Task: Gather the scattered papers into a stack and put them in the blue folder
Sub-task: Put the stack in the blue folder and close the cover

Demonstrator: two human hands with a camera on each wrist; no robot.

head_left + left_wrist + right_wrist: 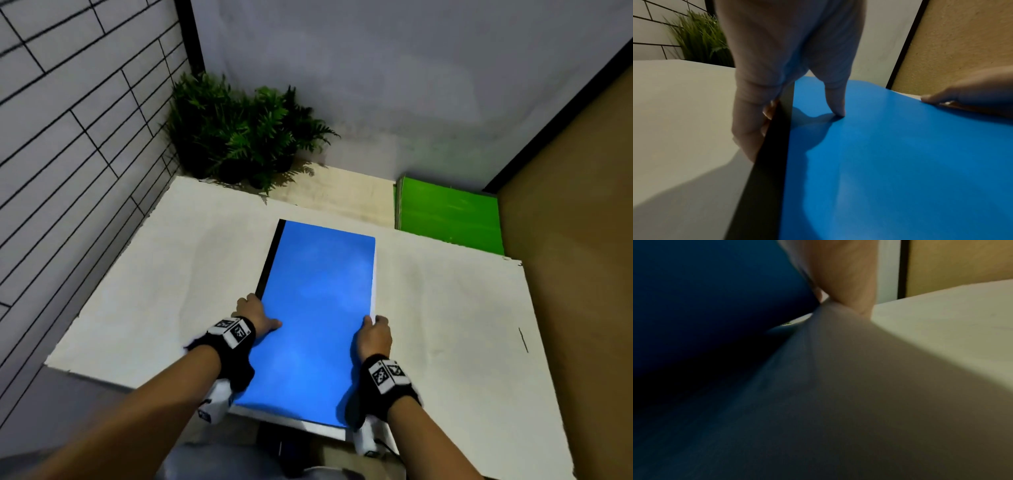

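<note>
Ferns (239,137) sit in the back left corner of the white table (137,274). Left hand (255,313) grips the black spine edge of the blue folder (315,308), thumb on the cover. Folder's lying closed mid-table, papers (374,284) peeking out its right side. Right hand (375,337) pinches that right edge. Green sheets (445,216) far right.

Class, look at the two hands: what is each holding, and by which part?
Both hold the flat blue folder: left hand grips its black spine edge, right hand pinches its open right edge.
</note>
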